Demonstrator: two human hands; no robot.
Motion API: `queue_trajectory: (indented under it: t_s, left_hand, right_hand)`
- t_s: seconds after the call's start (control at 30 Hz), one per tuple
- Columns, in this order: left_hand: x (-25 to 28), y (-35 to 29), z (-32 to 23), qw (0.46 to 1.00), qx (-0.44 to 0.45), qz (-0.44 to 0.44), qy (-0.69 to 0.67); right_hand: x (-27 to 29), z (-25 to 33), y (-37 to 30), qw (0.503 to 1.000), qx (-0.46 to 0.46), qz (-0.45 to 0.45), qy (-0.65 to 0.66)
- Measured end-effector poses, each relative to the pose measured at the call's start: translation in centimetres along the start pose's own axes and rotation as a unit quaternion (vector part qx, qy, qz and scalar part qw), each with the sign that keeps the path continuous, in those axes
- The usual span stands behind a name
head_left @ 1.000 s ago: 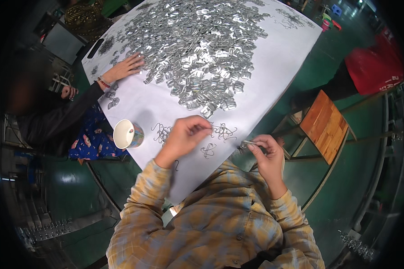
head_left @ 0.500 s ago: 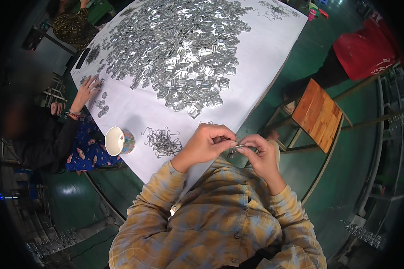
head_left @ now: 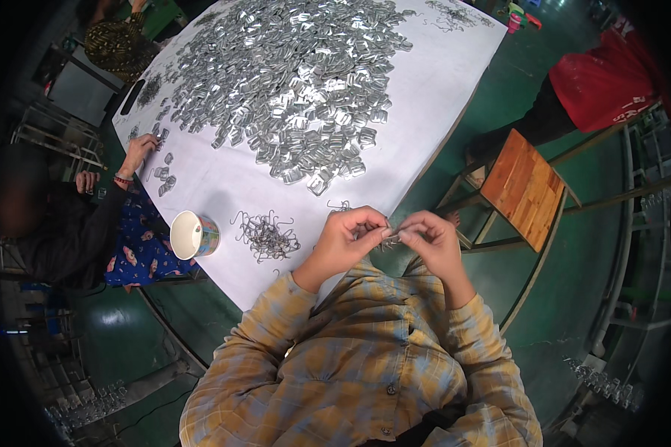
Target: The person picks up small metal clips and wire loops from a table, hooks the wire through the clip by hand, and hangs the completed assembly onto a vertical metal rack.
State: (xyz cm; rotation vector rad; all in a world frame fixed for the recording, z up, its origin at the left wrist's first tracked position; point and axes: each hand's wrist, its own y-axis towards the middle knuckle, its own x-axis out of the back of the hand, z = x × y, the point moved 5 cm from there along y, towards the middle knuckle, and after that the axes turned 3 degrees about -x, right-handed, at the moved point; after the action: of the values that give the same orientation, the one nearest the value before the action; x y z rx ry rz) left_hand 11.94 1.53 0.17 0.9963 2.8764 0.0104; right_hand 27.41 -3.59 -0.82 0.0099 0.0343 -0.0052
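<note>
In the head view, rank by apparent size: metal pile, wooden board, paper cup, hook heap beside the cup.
1. Metal pile
2. Wooden board
3. Hook heap, paper cup: too alike to rank

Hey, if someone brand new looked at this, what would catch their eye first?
Probably the big heap of shiny metal pieces, spread over the far part of the white-covered table. Next, at lower centre, the wearer's left hand and right hand meet, pinching a small metal piece. The red garment at upper right also stands out against the green floor.
</note>
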Motion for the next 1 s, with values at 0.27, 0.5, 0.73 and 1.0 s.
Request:
queue_trajectory:
  t_s: [0.27,0.5,0.73,1.0]
  left_hand:
    - [-0.2,-1.1,-0.8,0.993,-0.067,-0.048,0.081]
    - [-0.5,-2.1,-1.6,0.985,-0.11,-0.057,0.122]
    - [-0.3,-2.4,-0.9,0.988,-0.096,-0.05,0.114]
    - [-1.0,-2.0,-1.2,0.988,-0.101,-0.041,0.105]
  right_hand:
    - [0.5,-2.8,5.9,0.995,0.007,-0.07,-0.064]
    - [-3.8,-1.7,10.7,0.898,0.102,-0.101,-0.415]
    - [-3.7,-2.4,12.2,0.912,0.016,-0.089,-0.4]
    - [-2.7,-1.0,10.7,0.952,-0.021,-0.057,-0.299]
